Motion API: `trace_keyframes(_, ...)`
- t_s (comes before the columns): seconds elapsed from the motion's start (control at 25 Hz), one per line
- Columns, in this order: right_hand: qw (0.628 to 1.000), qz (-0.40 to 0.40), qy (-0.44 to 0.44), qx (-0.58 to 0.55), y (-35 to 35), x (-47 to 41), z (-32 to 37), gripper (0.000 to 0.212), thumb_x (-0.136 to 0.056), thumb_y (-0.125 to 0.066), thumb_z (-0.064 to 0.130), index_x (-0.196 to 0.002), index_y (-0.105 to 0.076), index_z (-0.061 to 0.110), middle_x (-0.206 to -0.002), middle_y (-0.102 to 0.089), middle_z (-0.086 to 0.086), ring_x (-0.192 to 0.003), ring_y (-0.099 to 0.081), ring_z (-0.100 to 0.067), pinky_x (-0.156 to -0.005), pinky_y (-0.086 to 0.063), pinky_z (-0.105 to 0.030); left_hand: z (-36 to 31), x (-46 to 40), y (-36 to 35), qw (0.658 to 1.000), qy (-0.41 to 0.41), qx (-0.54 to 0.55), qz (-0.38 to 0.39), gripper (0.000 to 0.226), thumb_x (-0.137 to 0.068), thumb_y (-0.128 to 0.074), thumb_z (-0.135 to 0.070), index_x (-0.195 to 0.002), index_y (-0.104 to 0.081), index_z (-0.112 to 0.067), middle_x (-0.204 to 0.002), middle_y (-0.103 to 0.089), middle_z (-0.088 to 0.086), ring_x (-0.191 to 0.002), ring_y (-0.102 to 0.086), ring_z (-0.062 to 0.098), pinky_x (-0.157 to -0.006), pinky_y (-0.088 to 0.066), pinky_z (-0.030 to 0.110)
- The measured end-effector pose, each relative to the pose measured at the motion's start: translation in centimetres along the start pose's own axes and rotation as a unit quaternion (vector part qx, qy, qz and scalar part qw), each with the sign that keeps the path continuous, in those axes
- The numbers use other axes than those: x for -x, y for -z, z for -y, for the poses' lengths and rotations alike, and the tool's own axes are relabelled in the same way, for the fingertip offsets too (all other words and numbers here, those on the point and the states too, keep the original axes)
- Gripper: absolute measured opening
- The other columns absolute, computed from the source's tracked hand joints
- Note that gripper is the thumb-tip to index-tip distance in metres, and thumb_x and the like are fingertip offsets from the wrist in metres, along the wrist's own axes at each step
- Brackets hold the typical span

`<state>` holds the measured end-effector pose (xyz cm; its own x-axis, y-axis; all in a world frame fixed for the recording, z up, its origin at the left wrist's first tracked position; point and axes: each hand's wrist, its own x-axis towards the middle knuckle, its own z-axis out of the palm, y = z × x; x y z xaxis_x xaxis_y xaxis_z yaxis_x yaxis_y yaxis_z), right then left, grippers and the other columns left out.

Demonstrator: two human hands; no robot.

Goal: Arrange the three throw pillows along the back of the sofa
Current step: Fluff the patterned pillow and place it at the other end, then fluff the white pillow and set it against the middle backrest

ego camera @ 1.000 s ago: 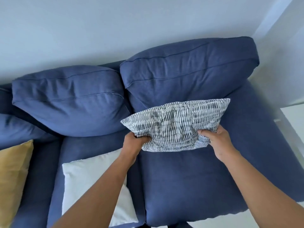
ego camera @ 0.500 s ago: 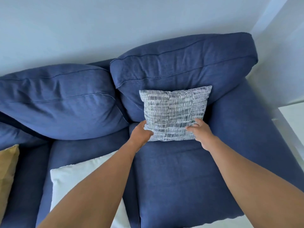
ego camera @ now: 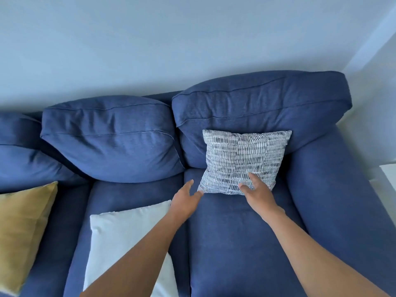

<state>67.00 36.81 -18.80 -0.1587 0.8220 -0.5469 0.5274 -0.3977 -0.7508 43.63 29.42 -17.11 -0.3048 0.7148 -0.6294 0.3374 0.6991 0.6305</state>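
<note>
A blue sofa (ego camera: 235, 243) is seen from above, filling the lower part of the view, with a pale wall (ego camera: 171, 39) behind it. Three large blue back cushions are lined along its back: the right back cushion (ego camera: 257, 103) sits highest, the middle back cushion (ego camera: 111, 138) lies beside it and touching it, and the left back cushion (ego camera: 19, 151) is cut off by the frame edge. The right armrest (ego camera: 342, 200) runs down the right side.

A white pillow (ego camera: 120, 239) is laid flat on the middle seat, partly covered by the left forearm. A mustard pillow (ego camera: 19, 230) is seen at the left edge, lying on the seat, well apart from the back cushions' upper parts.

The patterned pillow (ego camera: 242, 159), white with dark dashes, is stood upright on the right seat, leaned against the right back cushion, its lower edge resting where seat and back meet.

The right hand (ego camera: 257, 191) is placed on the lower right part of the patterned pillow, fingers spread and pressed flat against the fabric, nothing being gripped. The left hand (ego camera: 184, 200) is held open and released, fingers loosely extended; its fingertips are just beside the pillow's lower left corner, and whether contact is made cannot be told.
</note>
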Motion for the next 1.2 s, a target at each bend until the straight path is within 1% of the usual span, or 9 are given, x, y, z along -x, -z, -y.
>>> trace_keyframes(0.16, 0.999, 0.032, 0.031, 0.030, -3.6, 4.0, 1.4, 0.071, -0.099, -0.057, 0.043, -0.161, -0.032, 0.022, -0.168, -0.032, 0.002, -0.154, -0.032, -0.019, -0.120, -0.029, -0.035, 5.4, 4.4, 2.6, 0.998, 0.049, 0.014, -0.020, 0.068, -0.097, -0.057, -0.043, -0.158, -0.033, -0.024, -0.163, -0.038, -0.002, -0.147, -0.040, 0.019, -0.119, -0.033, 0.036)
trace_keyframes(0.44, 0.994, 0.088, -0.015, 0.060, -12.6, 12.6, 0.4, 0.066, -0.097, -0.059, 0.045, -0.157, -0.039, 0.027, -0.164, -0.041, 0.004, -0.148, -0.041, -0.020, -0.118, -0.034, -0.040, 18.7, 12.9, 9.1, 0.988, 0.138, 0.030, -0.067, 0.062, -0.099, -0.053, -0.045, -0.155, -0.039, -0.023, -0.159, -0.043, 0.005, -0.143, -0.045, 0.025, -0.117, -0.037, 0.039)
trace_keyframes(0.8, 0.995, 0.028, -0.056, 0.084, -27.7, 20.6, 2.2, 0.058, -0.100, -0.060, 0.033, -0.154, -0.046, 0.015, -0.160, -0.048, -0.003, -0.148, -0.043, -0.021, -0.116, -0.035, -0.038, 33.1, 14.0, 21.7, 0.991, 0.120, 0.023, -0.051, 0.060, -0.099, -0.054, -0.042, -0.153, -0.043, -0.018, -0.158, -0.046, 0.002, -0.142, -0.046, 0.025, -0.112, -0.036, 0.034)
trace_keyframes(0.88, 0.994, 0.032, -0.070, 0.083, -30.4, 21.4, 2.7, 0.058, -0.100, -0.060, 0.032, -0.154, -0.046, 0.013, -0.160, -0.047, -0.004, -0.148, -0.043, -0.021, -0.117, -0.035, -0.039, 35.1, 13.7, 24.2, 0.990, 0.131, 0.023, -0.053, 0.055, -0.097, -0.053, -0.043, -0.145, -0.051, -0.016, -0.149, -0.055, 0.004, -0.134, -0.053, 0.027, -0.104, -0.043, 0.037)
trace_keyframes(0.96, 0.992, 0.034, -0.080, 0.086, -33.5, 22.1, 2.8, 0.059, -0.100, -0.059, 0.033, -0.153, -0.046, 0.012, -0.160, -0.047, -0.004, -0.147, -0.044, -0.021, -0.116, -0.036, -0.040, 37.6, 13.7, 26.3, 0.988, 0.147, 0.013, -0.043, 0.039, -0.094, -0.052, -0.043, -0.119, -0.059, -0.013, -0.127, -0.066, 0.009, -0.114, -0.062, 0.031, -0.089, -0.050, 0.043)
trace_keyframes(1.0, 0.992, 0.035, -0.088, 0.085, -34.6, 22.3, 2.6, 0.058, -0.100, -0.060, 0.033, -0.153, -0.047, 0.012, -0.159, -0.048, -0.004, -0.147, -0.044, -0.021, -0.115, -0.036, -0.039, 38.7, 13.6, 26.8, 0.988, 0.150, 0.009, -0.033, 0.033, -0.094, -0.053, -0.042, -0.111, -0.058, -0.014, -0.121, -0.065, 0.008, -0.110, -0.063, 0.031, -0.090, -0.051, 0.046)
trace_keyframes(1.04, 0.991, 0.034, -0.095, 0.085, -35.5, 22.2, 2.3, 0.058, -0.099, -0.060, 0.033, -0.152, -0.048, 0.012, -0.158, -0.049, -0.003, -0.147, -0.045, -0.021, -0.115, -0.037, -0.038, 39.7, 13.3, 27.1, 0.988, 0.155, 0.007, -0.023, 0.032, -0.095, -0.054, -0.041, -0.117, -0.059, -0.017, -0.126, -0.063, 0.006, -0.115, -0.062, 0.031, -0.097, -0.050, 0.046)
trace_keyframes(1.12, 0.990, 0.031, -0.108, 0.090, -36.5, 21.1, 1.6, 0.059, -0.098, -0.061, 0.035, -0.151, -0.049, 0.013, -0.158, -0.050, -0.004, -0.146, -0.046, -0.021, -0.116, -0.038, -0.039, 40.6, 12.4, 27.3, 0.985, 0.167, 0.019, -0.023, 0.055, -0.097, -0.055, -0.039, -0.147, -0.048, -0.016, -0.152, -0.051, 0.005, -0.136, -0.052, 0.030, -0.112, -0.040, 0.042)
trace_keyframes(1.2, 0.986, 0.044, -0.124, 0.100, -37.2, 19.6, 0.0, 0.062, -0.097, -0.061, 0.039, -0.152, -0.048, 0.013, -0.159, -0.048, -0.005, -0.147, -0.045, -0.023, -0.117, -0.038, -0.041, 41.6, 11.4, 26.8, 0.982, 0.185, 0.029, -0.024, 0.064, -0.098, -0.056, -0.039, -0.154, -0.039, -0.014, -0.161, -0.041, 0.005, -0.144, -0.043, 0.027, -0.115, -0.034, 0.040)
